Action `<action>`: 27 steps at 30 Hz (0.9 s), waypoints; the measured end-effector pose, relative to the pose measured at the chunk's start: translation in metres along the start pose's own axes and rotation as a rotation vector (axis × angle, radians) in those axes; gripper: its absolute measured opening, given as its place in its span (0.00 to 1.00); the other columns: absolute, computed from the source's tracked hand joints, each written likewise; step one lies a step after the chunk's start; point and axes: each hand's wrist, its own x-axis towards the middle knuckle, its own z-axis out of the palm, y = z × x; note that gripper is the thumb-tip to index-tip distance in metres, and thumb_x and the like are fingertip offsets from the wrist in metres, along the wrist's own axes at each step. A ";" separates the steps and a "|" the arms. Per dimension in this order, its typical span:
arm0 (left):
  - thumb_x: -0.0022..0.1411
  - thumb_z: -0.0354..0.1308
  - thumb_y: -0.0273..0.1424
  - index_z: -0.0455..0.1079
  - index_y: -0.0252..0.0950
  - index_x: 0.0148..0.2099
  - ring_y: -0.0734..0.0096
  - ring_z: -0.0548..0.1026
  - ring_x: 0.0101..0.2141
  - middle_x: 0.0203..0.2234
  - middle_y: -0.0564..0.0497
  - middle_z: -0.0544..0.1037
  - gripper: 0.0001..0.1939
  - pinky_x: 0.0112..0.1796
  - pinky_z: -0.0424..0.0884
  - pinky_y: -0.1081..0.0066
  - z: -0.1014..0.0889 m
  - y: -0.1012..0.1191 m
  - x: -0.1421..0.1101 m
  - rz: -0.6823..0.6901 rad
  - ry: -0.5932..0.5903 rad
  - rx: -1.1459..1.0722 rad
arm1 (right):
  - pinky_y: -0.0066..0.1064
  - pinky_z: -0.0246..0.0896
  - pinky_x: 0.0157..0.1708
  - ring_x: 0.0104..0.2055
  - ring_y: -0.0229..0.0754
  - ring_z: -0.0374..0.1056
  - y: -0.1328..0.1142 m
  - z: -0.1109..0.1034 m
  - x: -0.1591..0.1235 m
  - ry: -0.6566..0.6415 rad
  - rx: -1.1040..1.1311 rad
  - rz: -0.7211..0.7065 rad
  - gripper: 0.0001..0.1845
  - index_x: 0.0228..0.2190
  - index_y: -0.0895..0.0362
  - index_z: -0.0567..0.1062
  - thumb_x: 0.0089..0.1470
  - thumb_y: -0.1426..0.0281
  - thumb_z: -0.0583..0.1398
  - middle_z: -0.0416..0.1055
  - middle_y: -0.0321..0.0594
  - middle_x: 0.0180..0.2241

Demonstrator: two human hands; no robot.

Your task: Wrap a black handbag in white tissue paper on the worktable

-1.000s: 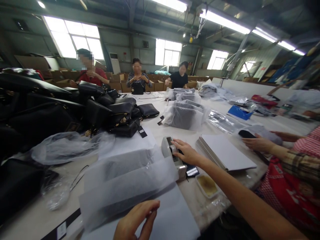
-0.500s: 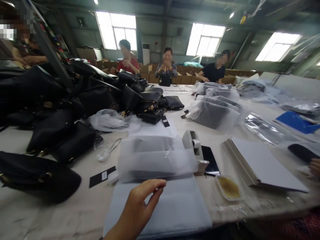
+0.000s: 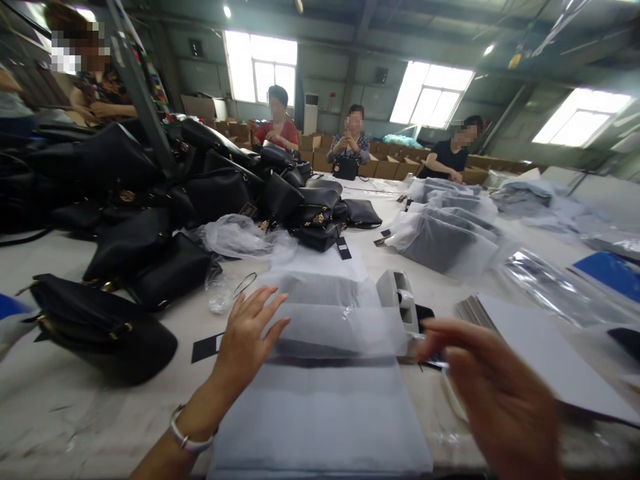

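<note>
My left hand (image 3: 249, 333) lies open with fingers spread on the left edge of a bag wrapped in white tissue paper (image 3: 330, 327). The wrapped bag rests on a larger sheet of white tissue paper (image 3: 320, 420) spread on the table (image 3: 60, 413). My right hand (image 3: 493, 393) hovers low at the right, blurred, its fingers curled toward a white tape dispenser (image 3: 400, 300). What its fingertips pinch, if anything, I cannot make out.
Black handbags (image 3: 150, 200) are heaped at the left, one (image 3: 100, 327) close by. Wrapped bags (image 3: 445, 233) lie at the right, flat grey cards (image 3: 545, 347) beside the dispenser. Several people sit at the table's far end and one at the far left.
The view has swung left. My left hand moved forward and flattened on the wrapped bag. My right hand left the tape dispenser and came back into view at the lower right.
</note>
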 end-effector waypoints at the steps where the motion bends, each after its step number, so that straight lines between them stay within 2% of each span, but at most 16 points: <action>1: 0.68 0.56 0.40 0.67 0.41 0.60 0.49 0.67 0.60 0.59 0.43 0.71 0.21 0.62 0.54 0.39 0.002 -0.004 0.008 0.015 -0.052 0.026 | 0.45 0.74 0.48 0.48 0.49 0.74 0.003 -0.002 0.000 -0.033 -0.045 -0.003 0.17 0.53 0.44 0.73 0.62 0.64 0.59 0.77 0.40 0.46; 3: 0.66 0.57 0.43 0.66 0.40 0.61 0.50 0.71 0.57 0.56 0.41 0.74 0.24 0.61 0.51 0.37 0.007 -0.009 0.021 0.026 -0.158 0.049 | 0.46 0.71 0.53 0.53 0.50 0.71 0.015 0.010 0.001 -0.132 -0.147 -0.037 0.18 0.52 0.46 0.73 0.61 0.66 0.59 0.74 0.42 0.51; 5: 0.65 0.59 0.43 0.68 0.38 0.59 0.52 0.75 0.52 0.51 0.42 0.78 0.24 0.61 0.50 0.36 0.011 -0.012 0.029 0.015 -0.230 0.045 | 0.49 0.66 0.57 0.58 0.51 0.67 0.032 0.035 0.005 -0.229 -0.234 -0.105 0.18 0.54 0.48 0.72 0.63 0.68 0.57 0.70 0.43 0.56; 8: 0.65 0.59 0.40 0.71 0.39 0.55 0.57 0.78 0.45 0.43 0.46 0.82 0.18 0.61 0.51 0.38 0.013 -0.017 0.032 -0.018 -0.292 0.011 | 0.55 0.55 0.64 0.63 0.52 0.60 0.050 0.072 0.024 -0.348 -0.314 -0.222 0.19 0.56 0.51 0.70 0.64 0.69 0.55 0.67 0.44 0.60; 10: 0.66 0.59 0.37 0.73 0.40 0.51 0.59 0.78 0.44 0.42 0.49 0.82 0.13 0.60 0.55 0.41 0.013 -0.023 0.032 -0.033 -0.315 -0.032 | 0.59 0.48 0.66 0.66 0.53 0.56 0.056 0.089 0.041 -0.431 -0.351 -0.295 0.21 0.58 0.53 0.68 0.64 0.69 0.55 0.65 0.45 0.61; 13: 0.67 0.58 0.37 0.74 0.41 0.50 0.59 0.75 0.50 0.49 0.46 0.79 0.12 0.58 0.63 0.49 0.010 -0.029 0.035 -0.016 -0.274 -0.117 | 0.60 0.45 0.67 0.68 0.55 0.52 0.061 0.102 0.063 -0.530 -0.362 -0.343 0.29 0.63 0.55 0.61 0.63 0.64 0.58 0.61 0.46 0.63; 16: 0.66 0.58 0.39 0.68 0.42 0.60 0.56 0.67 0.60 0.59 0.44 0.72 0.21 0.61 0.59 0.47 0.010 -0.034 0.038 0.071 -0.285 -0.154 | 0.57 0.47 0.67 0.68 0.53 0.52 0.064 0.109 0.069 -0.594 -0.314 -0.371 0.38 0.66 0.55 0.53 0.61 0.61 0.60 0.59 0.47 0.64; 18: 0.66 0.59 0.37 0.62 0.43 0.64 0.56 0.66 0.61 0.60 0.44 0.70 0.26 0.63 0.53 0.44 0.012 -0.036 0.039 0.128 -0.372 -0.164 | 0.55 0.50 0.66 0.67 0.52 0.54 0.066 0.112 0.067 -0.611 -0.283 -0.390 0.39 0.67 0.55 0.50 0.62 0.62 0.59 0.59 0.47 0.64; 20: 0.66 0.59 0.35 0.62 0.43 0.64 0.58 0.69 0.59 0.59 0.45 0.71 0.25 0.63 0.53 0.44 0.014 -0.039 0.038 0.151 -0.425 -0.183 | 0.53 0.52 0.66 0.65 0.51 0.58 0.066 0.114 0.064 -0.605 -0.266 -0.411 0.37 0.67 0.56 0.50 0.63 0.63 0.58 0.61 0.48 0.63; 23: 0.66 0.59 0.31 0.69 0.42 0.57 0.63 0.76 0.52 0.52 0.48 0.78 0.18 0.61 0.60 0.52 0.018 -0.045 0.033 0.133 -0.386 -0.220 | 0.51 0.56 0.64 0.62 0.49 0.64 0.066 0.115 0.058 -0.575 -0.236 -0.460 0.34 0.67 0.55 0.52 0.64 0.64 0.57 0.66 0.48 0.60; 25: 0.65 0.60 0.30 0.73 0.41 0.52 0.64 0.78 0.45 0.44 0.49 0.81 0.13 0.54 0.69 0.60 0.018 -0.047 0.030 0.074 -0.339 -0.237 | 0.50 0.59 0.63 0.59 0.48 0.66 0.065 0.117 0.056 -0.527 -0.208 -0.480 0.33 0.66 0.53 0.54 0.64 0.66 0.57 0.70 0.47 0.57; 27: 0.65 0.60 0.31 0.75 0.40 0.49 0.65 0.79 0.40 0.38 0.51 0.82 0.11 0.45 0.73 0.67 0.016 -0.048 0.029 -0.005 -0.307 -0.254 | 0.48 0.62 0.60 0.56 0.47 0.69 0.066 0.120 0.054 -0.465 -0.173 -0.454 0.31 0.65 0.51 0.56 0.64 0.67 0.57 0.73 0.45 0.54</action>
